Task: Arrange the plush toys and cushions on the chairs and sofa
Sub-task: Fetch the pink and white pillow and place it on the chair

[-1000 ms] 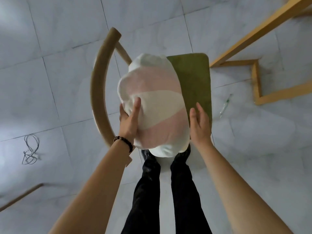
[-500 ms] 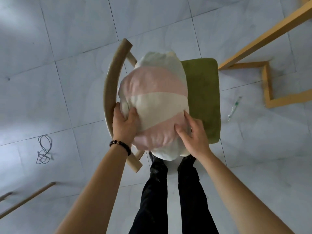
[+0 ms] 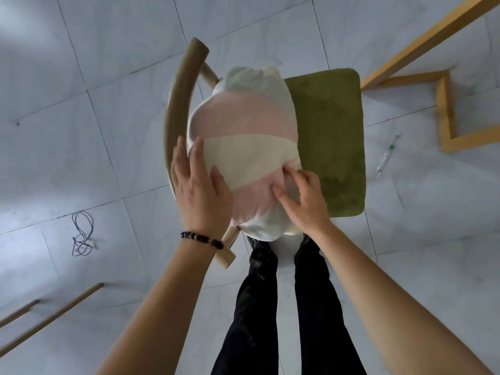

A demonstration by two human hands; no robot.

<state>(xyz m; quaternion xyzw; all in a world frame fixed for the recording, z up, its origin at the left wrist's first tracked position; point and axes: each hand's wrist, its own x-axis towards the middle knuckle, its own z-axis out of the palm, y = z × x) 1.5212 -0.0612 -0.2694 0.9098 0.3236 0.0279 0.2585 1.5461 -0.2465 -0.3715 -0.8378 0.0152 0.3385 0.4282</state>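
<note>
- Fingers (image 3: 196,154) of my left hand (image 3: 200,193) lie straight, pressing the pink-and-white cushion (image 3: 243,136).
- My right hand (image 3: 305,201) pinches its cover with curled fingers.
- It lies on the chair (image 3: 330,131) seat.

Pink/wht cushion (image 3: 243,131) on grn chair seat (image 3: 330,136)

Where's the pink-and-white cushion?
Head view, centre: pink-and-white cushion on the green seat, against the curved backrest at left, left hand and right hand at its near end.
</note>
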